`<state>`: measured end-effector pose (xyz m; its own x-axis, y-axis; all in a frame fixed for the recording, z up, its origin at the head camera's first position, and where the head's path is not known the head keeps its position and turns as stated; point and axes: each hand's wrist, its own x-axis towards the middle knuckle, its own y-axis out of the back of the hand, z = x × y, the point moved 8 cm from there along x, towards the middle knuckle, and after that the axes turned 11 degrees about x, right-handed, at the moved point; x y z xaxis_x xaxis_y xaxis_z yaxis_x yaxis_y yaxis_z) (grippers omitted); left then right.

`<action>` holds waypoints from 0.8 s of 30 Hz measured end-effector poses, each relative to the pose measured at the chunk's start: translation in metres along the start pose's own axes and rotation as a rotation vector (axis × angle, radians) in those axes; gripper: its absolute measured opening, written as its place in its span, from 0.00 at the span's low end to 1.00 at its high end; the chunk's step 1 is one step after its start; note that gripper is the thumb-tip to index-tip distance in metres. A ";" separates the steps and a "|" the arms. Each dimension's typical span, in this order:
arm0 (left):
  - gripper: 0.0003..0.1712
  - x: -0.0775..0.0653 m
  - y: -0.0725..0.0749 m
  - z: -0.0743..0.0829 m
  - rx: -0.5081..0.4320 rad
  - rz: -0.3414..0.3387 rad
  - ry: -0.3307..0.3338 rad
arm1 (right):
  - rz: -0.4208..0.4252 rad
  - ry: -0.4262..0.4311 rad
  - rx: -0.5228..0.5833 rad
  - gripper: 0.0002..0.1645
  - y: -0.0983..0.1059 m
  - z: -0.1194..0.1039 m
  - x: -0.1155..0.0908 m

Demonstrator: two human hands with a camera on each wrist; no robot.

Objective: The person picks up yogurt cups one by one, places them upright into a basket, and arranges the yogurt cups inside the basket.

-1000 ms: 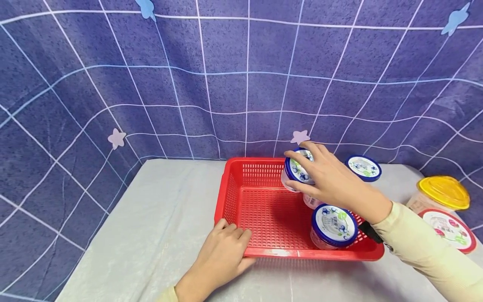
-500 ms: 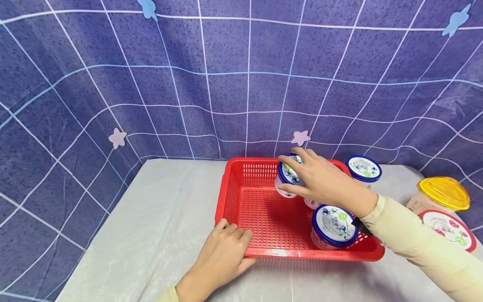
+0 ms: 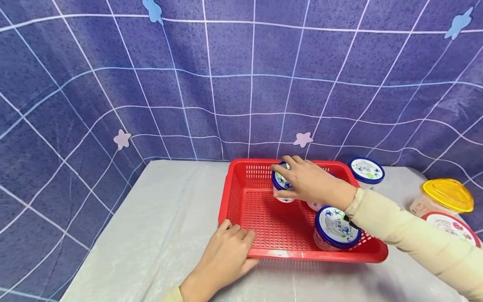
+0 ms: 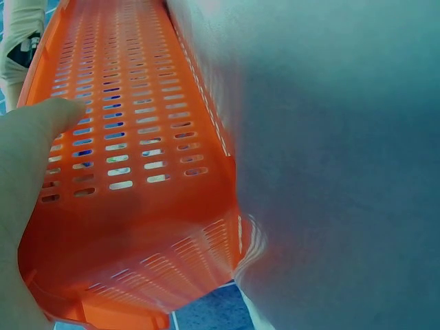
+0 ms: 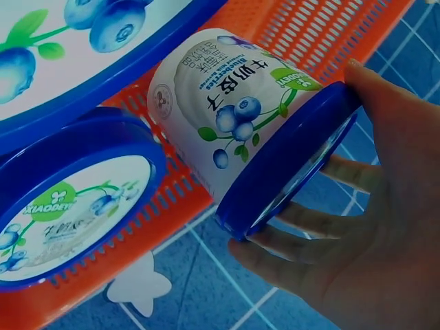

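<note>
My left hand [image 3: 226, 251] grips the near left corner of a red plastic basket [image 3: 275, 253]. In the left wrist view its thumb [image 4: 62, 115] presses the slotted outer wall. My right hand [image 3: 311, 180] holds a small tub [image 3: 281, 181] by its blue lid, fingertips spread around the edge. This tub is upright inside the basket, near the back wall. Blueberries and the word "Blueberries" show on its white label [image 5: 237, 96] in the right wrist view. A larger blue-lidded tub [image 3: 337, 226] sits at the basket's front right; another tub [image 3: 315, 205], mostly hidden by my right arm, is behind it.
Outside the basket, a blue-lidded tub [image 3: 366, 170] stands at the back right. Farther right are a yellow-lidded container [image 3: 447, 195] and a red-rimmed one [image 3: 449, 224], partly behind my sleeve. A blue gridded curtain [image 3: 234, 92] hangs behind the pale tabletop [image 3: 166, 201].
My right hand has moved left and down with the small tub, from over the basket's back edge to lower inside it. The left hand keeps its grip on the corner.
</note>
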<state>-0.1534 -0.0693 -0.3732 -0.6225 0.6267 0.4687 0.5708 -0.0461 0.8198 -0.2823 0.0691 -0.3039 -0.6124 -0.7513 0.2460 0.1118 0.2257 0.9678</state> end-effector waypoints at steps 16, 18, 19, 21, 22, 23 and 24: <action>0.26 0.000 0.000 0.000 -0.004 0.002 0.003 | -0.114 -0.035 0.050 0.44 -0.034 0.011 0.004; 0.27 0.000 0.000 0.000 -0.006 0.003 0.006 | -0.123 -0.042 0.059 0.44 -0.037 0.010 0.004; 0.27 0.000 0.001 0.000 -0.005 0.002 0.006 | -0.128 -0.048 0.062 0.44 -0.038 0.010 0.004; 0.28 0.000 0.001 0.000 -0.005 -0.001 0.006 | -0.134 -0.053 0.059 0.44 -0.040 0.010 0.005; 0.28 0.000 0.001 0.000 -0.006 -0.002 0.005 | -0.134 -0.057 0.061 0.45 -0.040 0.009 0.005; 0.28 0.000 0.001 0.000 -0.006 -0.003 0.005 | -0.135 -0.063 0.064 0.45 -0.040 0.009 0.005; 0.28 0.000 0.001 0.000 -0.007 -0.003 0.004 | -0.138 -0.070 0.065 0.46 -0.041 0.009 0.005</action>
<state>-0.1532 -0.0690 -0.3724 -0.6267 0.6235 0.4675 0.5652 -0.0493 0.8234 -0.2973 0.0617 -0.3425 -0.6721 -0.7330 0.1048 -0.0261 0.1649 0.9860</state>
